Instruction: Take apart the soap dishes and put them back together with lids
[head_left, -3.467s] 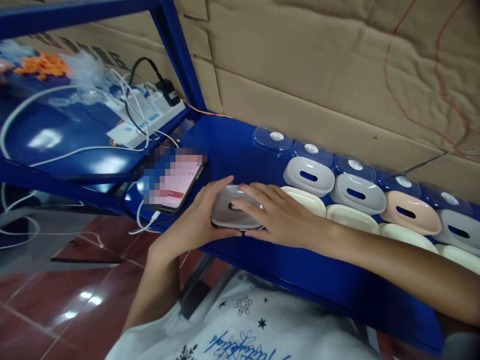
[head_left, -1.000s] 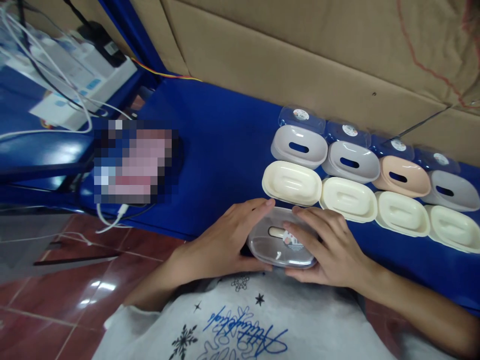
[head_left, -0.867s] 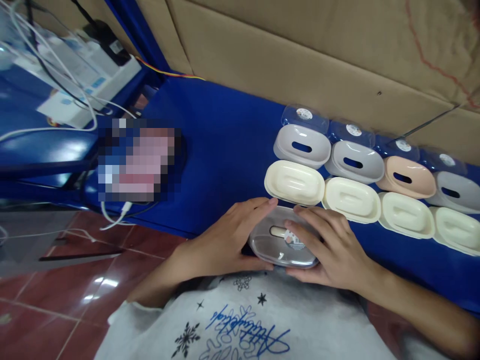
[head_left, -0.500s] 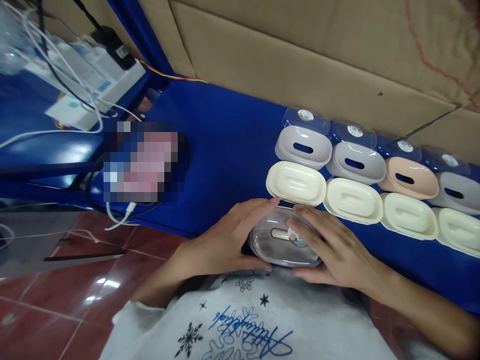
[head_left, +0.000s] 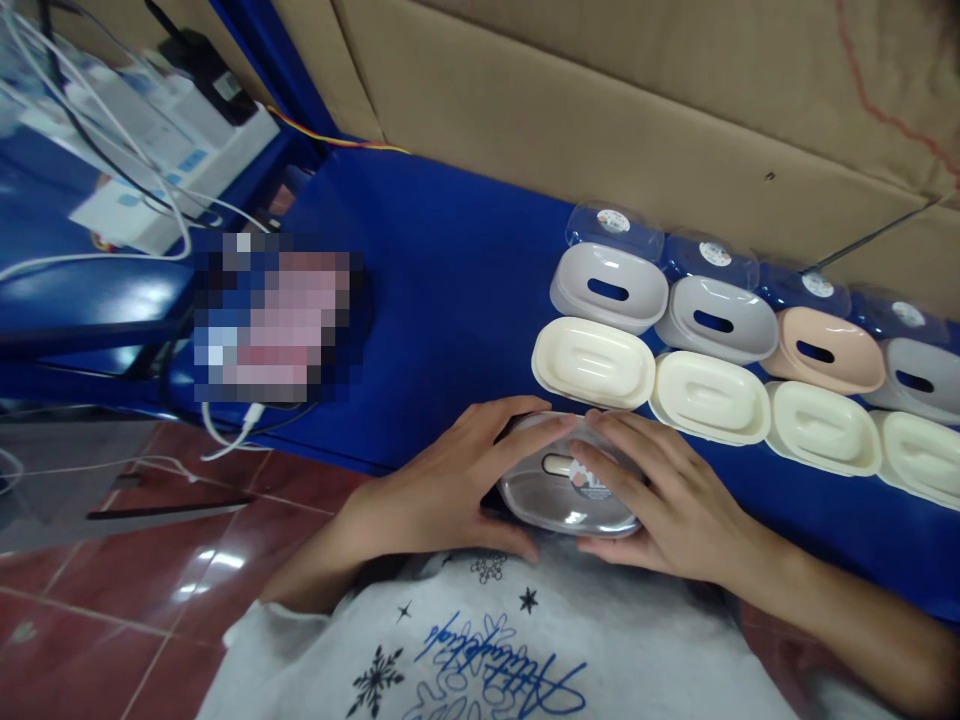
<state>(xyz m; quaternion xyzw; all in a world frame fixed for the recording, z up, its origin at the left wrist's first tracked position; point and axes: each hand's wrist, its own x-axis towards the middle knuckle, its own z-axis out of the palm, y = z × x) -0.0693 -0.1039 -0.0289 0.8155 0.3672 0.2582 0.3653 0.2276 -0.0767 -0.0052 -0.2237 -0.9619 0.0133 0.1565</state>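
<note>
A soap dish [head_left: 559, 508] with a clear lid, a round sticker and a grey slotted tray inside sits at the table's front edge, against my shirt. My left hand [head_left: 446, 480] curves round its left side, with a forefinger across the top of the lid. From the right, my right hand [head_left: 679, 495] grips the same dish, fingers over the lid and thumb at the near side. Just beyond my hands lie cream soap dish bases [head_left: 592, 362] in a row. Behind them stand slotted trays, grey [head_left: 609, 272] and peach [head_left: 829, 330], then clear lids [head_left: 615, 245] with stickers.
The blue table [head_left: 442, 290] runs up to a cardboard wall [head_left: 562, 90]. A blurred-out device [head_left: 289, 320] with a white cable lies on the left. Beyond it, a power strip [head_left: 165, 190] carries plugs and tangled cables. Red floor tiles [head_left: 247, 560] show below.
My left forefinger has shifted right, from the lid's far rim onto its top. Both hands stay round the soap dish. The view has moved slightly.
</note>
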